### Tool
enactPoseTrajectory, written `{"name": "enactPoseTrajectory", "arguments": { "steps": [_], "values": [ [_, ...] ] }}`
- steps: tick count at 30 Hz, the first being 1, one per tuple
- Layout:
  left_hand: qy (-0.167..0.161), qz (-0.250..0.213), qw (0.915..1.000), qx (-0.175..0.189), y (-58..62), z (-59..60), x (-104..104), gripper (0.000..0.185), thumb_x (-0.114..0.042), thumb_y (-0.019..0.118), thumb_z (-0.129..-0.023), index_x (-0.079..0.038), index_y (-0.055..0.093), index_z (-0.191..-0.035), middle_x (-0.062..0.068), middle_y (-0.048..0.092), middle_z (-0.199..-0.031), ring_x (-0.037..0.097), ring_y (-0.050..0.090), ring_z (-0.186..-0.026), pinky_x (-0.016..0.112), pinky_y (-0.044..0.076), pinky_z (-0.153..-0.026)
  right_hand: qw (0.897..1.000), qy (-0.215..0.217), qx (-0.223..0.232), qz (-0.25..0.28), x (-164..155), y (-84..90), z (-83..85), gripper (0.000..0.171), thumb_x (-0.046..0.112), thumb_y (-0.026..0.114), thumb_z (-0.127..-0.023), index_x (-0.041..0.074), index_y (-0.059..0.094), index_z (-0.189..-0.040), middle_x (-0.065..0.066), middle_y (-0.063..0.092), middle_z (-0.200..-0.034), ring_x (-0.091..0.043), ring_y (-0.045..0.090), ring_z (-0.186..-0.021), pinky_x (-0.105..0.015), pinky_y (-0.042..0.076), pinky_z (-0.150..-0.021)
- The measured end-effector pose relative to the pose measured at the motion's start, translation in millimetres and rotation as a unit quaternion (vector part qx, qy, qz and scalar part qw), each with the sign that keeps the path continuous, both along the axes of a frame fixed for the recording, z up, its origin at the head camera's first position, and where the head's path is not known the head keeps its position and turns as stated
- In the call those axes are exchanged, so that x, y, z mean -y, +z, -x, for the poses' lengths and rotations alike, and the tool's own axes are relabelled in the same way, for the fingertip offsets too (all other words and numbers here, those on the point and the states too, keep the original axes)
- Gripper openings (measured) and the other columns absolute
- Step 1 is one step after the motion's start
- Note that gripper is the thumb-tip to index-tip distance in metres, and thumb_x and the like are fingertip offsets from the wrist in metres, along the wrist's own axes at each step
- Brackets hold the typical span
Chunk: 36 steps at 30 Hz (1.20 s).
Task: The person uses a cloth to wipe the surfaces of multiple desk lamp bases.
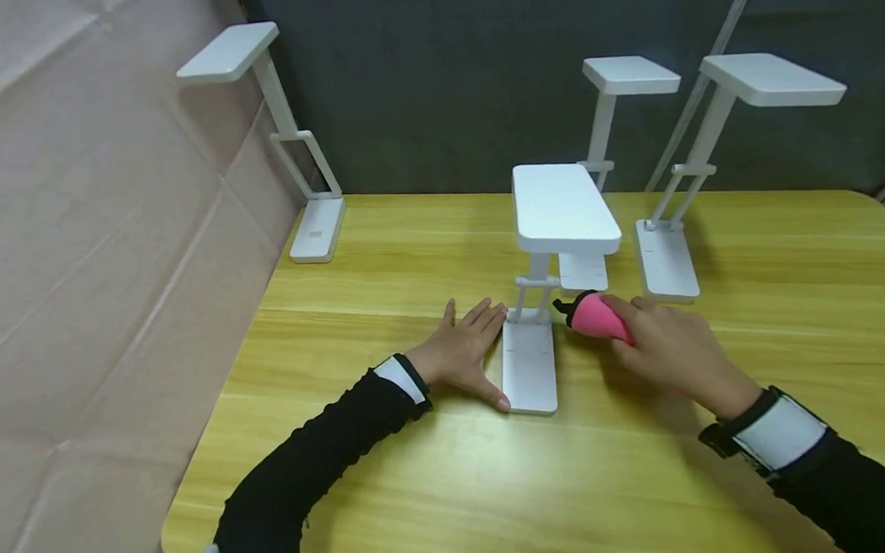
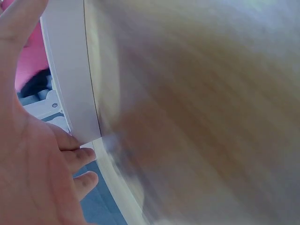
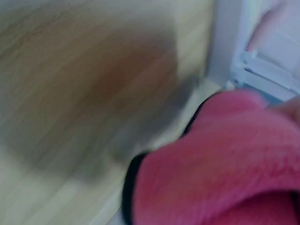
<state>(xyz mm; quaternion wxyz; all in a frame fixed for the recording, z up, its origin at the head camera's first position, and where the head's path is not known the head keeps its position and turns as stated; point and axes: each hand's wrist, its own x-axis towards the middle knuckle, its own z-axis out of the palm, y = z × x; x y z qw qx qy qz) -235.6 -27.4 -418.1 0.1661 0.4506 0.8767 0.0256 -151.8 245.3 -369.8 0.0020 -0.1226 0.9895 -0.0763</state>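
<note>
A white folding desk lamp [image 1: 552, 221] stands in the middle of the wooden table [image 1: 453, 485], its flat base [image 1: 530, 364] pointing toward me. My left hand [image 1: 465, 352] lies flat with straight fingers against the left edge of that base; the left wrist view shows the fingers [image 2: 77, 157] beside the white base [image 2: 70, 75]. My right hand [image 1: 667, 344] grips a pink cloth with black trim [image 1: 595, 316] just right of the lamp's stem. The right wrist view is blurred and filled by the pink cloth [image 3: 220, 164].
Three more white desk lamps stand on the table: one at the far left [image 1: 285, 134], one behind the middle lamp [image 1: 614, 109], one at the right [image 1: 706, 154]. A beige wall covering [image 1: 88, 245] runs along the left; a dark curtain [image 1: 439, 76] hangs behind.
</note>
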Motion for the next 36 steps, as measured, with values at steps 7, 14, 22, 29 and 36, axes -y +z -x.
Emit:
{"name": "enactPoseTrajectory", "arguments": {
  "steps": [7, 14, 22, 29, 36],
  "values": [
    [-0.002, -0.006, 0.9999, 0.008, -0.6, -2.0, -2.1, 0.134, -0.081, 0.064, -0.062, -0.005, 0.001, -0.153, 0.009, -0.001, -0.159, 0.024, -0.008, -0.144, 0.063, -0.007, -0.108, 0.997, -0.025, -0.039, -0.059, 21.2, -25.9, 4.5, 0.054, 0.016, 0.068, -0.079, -0.013, 0.053, -0.122, -0.021, 0.056, -0.072, -0.023, 0.048, -0.046, -0.038, 0.042, -0.035],
    [-0.001, -0.002, 1.0, 0.007, 3.2, -2.3, -3.6, 0.135, -0.081, 0.064, -0.062, -0.004, 0.0, -0.153, 0.01, -0.001, -0.159, 0.024, -0.008, -0.145, 0.062, -0.008, -0.108, 0.998, 0.008, -0.004, -0.062, 27.0, -25.1, 6.2, 0.056, 0.017, 0.071, -0.08, -0.01, 0.052, -0.126, -0.021, 0.058, -0.077, -0.022, 0.05, -0.052, -0.037, 0.047, -0.041],
    [0.002, 0.008, 1.0, 0.002, 5.7, -1.8, -3.2, 0.135, -0.081, 0.063, -0.062, -0.003, -0.001, -0.152, 0.011, -0.001, -0.159, 0.023, -0.007, -0.145, 0.062, -0.007, -0.108, 0.996, 0.077, 0.003, -0.053, 20.7, -22.9, -9.4, 0.054, 0.019, 0.073, -0.078, -0.005, 0.057, -0.124, -0.014, 0.061, -0.079, -0.016, 0.047, -0.052, -0.033, 0.043, -0.045],
    [0.006, 0.009, 0.9999, 0.005, 1.6, -1.5, -4.4, 0.136, -0.08, 0.064, -0.062, -0.002, -0.001, -0.152, 0.01, -0.002, -0.159, 0.023, -0.008, -0.145, 0.061, -0.008, -0.108, 0.991, 0.122, 0.013, -0.046, 19.6, -23.4, -27.2, 0.053, 0.019, 0.074, -0.078, -0.002, 0.059, -0.124, -0.013, 0.062, -0.084, -0.014, 0.048, -0.053, -0.032, 0.046, -0.048],
    [0.006, 0.02, 0.9998, -0.006, 1.5, -1.7, -5.5, 0.137, -0.082, 0.062, -0.062, -0.002, -0.002, -0.152, 0.011, -0.003, -0.159, 0.023, -0.008, -0.145, 0.062, -0.007, -0.108, 0.987, 0.153, 0.025, -0.03, 16.7, -24.0, -38.9, 0.052, 0.017, 0.074, -0.075, 0.001, 0.061, -0.122, -0.013, 0.065, -0.091, -0.015, 0.054, -0.058, -0.034, 0.049, -0.05]
  ]
}}
